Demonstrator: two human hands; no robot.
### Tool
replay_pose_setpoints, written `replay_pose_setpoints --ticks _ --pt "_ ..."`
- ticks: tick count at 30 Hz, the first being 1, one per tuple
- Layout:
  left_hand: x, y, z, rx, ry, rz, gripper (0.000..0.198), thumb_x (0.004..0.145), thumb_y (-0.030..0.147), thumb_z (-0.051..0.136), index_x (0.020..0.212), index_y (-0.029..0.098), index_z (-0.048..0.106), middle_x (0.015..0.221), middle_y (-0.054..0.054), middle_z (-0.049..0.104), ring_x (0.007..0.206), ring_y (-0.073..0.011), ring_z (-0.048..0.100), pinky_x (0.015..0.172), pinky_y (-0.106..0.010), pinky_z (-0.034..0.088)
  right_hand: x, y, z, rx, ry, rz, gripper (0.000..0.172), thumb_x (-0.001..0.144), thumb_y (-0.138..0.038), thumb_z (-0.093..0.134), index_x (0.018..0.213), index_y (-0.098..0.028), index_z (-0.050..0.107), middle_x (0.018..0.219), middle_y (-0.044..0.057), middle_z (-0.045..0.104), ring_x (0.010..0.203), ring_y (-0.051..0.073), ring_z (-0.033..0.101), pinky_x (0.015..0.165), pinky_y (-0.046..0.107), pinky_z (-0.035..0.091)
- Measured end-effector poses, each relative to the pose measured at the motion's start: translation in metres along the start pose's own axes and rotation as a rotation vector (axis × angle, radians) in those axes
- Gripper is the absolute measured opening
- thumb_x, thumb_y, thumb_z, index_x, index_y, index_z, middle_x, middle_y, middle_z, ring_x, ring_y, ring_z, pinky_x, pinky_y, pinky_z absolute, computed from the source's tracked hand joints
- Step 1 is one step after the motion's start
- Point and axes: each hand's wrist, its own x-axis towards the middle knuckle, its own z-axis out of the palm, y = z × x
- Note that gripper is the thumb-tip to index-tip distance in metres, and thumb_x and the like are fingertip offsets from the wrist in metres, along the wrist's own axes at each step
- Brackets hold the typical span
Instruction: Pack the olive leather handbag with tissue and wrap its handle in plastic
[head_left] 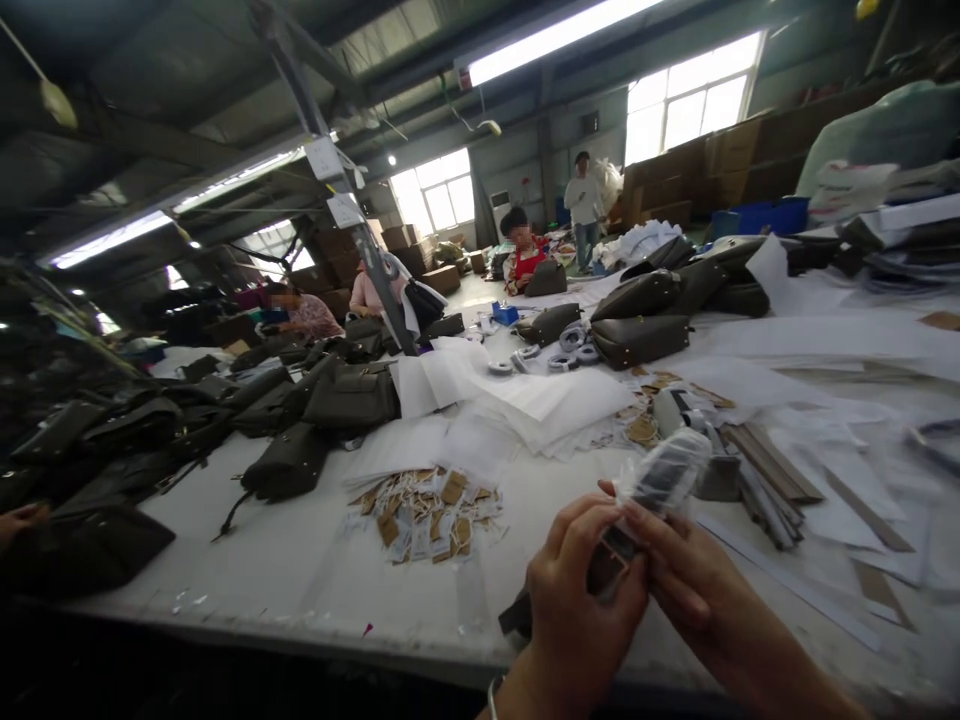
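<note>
My left hand (581, 585) is closed round a dark strap (606, 562) with a metal buckle, and one dark end sticks out at the left of my wrist. Clear plastic wrap (664, 470) covers the strap's upper part. My right hand (690, 570) pinches the plastic-wrapped strap from the other side, its fingers close to my left thumb. Both hands are above the front edge of the white table (300, 580). To their left lies a pile of brown hang tags (431, 515) with white strings and small clear packets.
Dark handbags (352, 395) crowd the left, with more bags (641, 340) at the back right. White paper sheets (517, 395) lie mid-table. Grey strips (772, 465) lie at right. A slanted metal post (375, 270) rises behind. Several people work farther back; another person's hand (22, 520) shows at left.
</note>
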Motion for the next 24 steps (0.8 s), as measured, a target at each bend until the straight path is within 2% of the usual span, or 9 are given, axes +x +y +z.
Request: replay_pose_setpoints --ticks 4,7,10,12,14,16,19,22,24 --pt "-0.025 -0.001 -0.018 0.018 -0.070 0.046 0.064 0.086 0.014 0.062 0.145 0.027 0.040 0.147 -0.013 0.050 0.136 -0.0290 0.048 0.112 -0.047 0.045 0.007 -0.004 -0.007 -0.145 0.111 -0.070 0.051 0.066 -0.050 0.086 0.100 -0.015 0.073 0.066 0.002 0.068 0.032 -0.002 0.022 0.030 0.013 0.028" --pt "-0.040 -0.026 -0.039 0.115 0.016 -0.064 0.051 0.091 0.016 0.056 0.140 0.028 0.048 0.137 -0.011 0.059 0.130 -0.0258 0.054 0.110 -0.045 0.046 0.010 -0.002 -0.018 -0.171 0.107 -0.026 0.052 0.067 -0.052 0.085 0.100 -0.014 0.074 0.058 0.002 0.066 0.031 -0.002 0.021 0.031 0.013 0.031" --pt "-0.044 -0.077 -0.065 0.179 0.124 -0.391 0.033 0.097 0.026 0.051 0.130 0.023 0.055 0.122 -0.009 0.068 0.113 -0.0211 0.066 0.100 -0.039 0.053 0.010 0.004 -0.034 -0.153 0.034 0.017 0.055 0.073 -0.061 0.076 0.108 -0.019 0.075 0.049 0.002 0.061 0.032 0.005 0.032 0.035 0.017 0.039" --pt "-0.040 -0.118 -0.085 0.265 0.155 -0.544 0.034 0.099 0.031 0.046 0.129 0.019 0.054 0.120 -0.011 0.069 0.107 -0.0201 0.068 0.095 -0.036 0.055 0.008 0.010 -0.046 -0.120 0.009 0.017 0.059 0.079 -0.070 0.064 0.115 -0.024 0.073 0.079 0.011 0.075 0.041 0.010 0.045 0.036 0.021 0.043" --pt "-0.032 -0.158 -0.105 0.341 0.161 -0.598 0.032 0.099 0.029 0.044 0.124 0.015 0.057 0.114 -0.012 0.070 0.103 -0.0211 0.069 0.093 -0.037 0.055 0.007 0.016 -0.060 -0.079 0.054 0.023 0.062 0.084 -0.075 0.053 0.118 -0.026 0.071 0.117 0.014 0.072 0.050 0.012 0.054 0.037 0.022 0.046" --pt "-0.020 -0.191 -0.120 0.427 0.141 -0.629 0.028 0.099 0.030 0.047 0.116 0.014 0.062 0.108 -0.011 0.071 0.100 -0.0216 0.068 0.094 -0.040 0.053 0.006 0.022 -0.073 -0.059 0.141 0.039 0.058 0.085 -0.071 0.054 0.118 -0.025 0.069 0.127 0.014 0.067 0.055 0.013 0.059 0.039 0.021 0.049" --pt "0.002 -0.228 -0.130 0.546 0.057 -0.646 0.028 0.096 0.036 0.057 0.113 0.015 0.063 0.111 -0.008 0.068 0.102 -0.0219 0.065 0.095 -0.046 0.052 0.006 0.032 -0.092 -0.067 0.223 0.053 0.047 0.083 -0.061 0.065 0.109 -0.022 0.071 0.108 0.012 0.073 0.058 0.015 0.064 0.044 0.020 0.055" --pt "0.025 -0.253 -0.128 0.642 -0.042 -0.655 0.031 0.095 0.038 0.060 0.116 0.016 0.062 0.121 -0.009 0.063 0.112 -0.0243 0.061 0.099 -0.050 0.049 0.009 0.040 -0.111 -0.085 0.226 0.070 0.038 0.078 -0.056 0.074 0.091 -0.020 0.073 0.082 0.009 0.073 0.060 0.018 0.067 0.048 0.022 0.058" --pt "0.038 -0.264 -0.124 0.688 -0.112 -0.672 0.031 0.094 0.037 0.062 0.117 0.017 0.062 0.126 -0.010 0.061 0.116 -0.0256 0.058 0.100 -0.051 0.049 0.011 0.042 -0.122 -0.108 0.248 0.094 0.035 0.073 -0.051 0.079 0.084 -0.019 0.073 0.082 0.010 0.074 0.062 0.020 0.070 0.051 0.024 0.060"
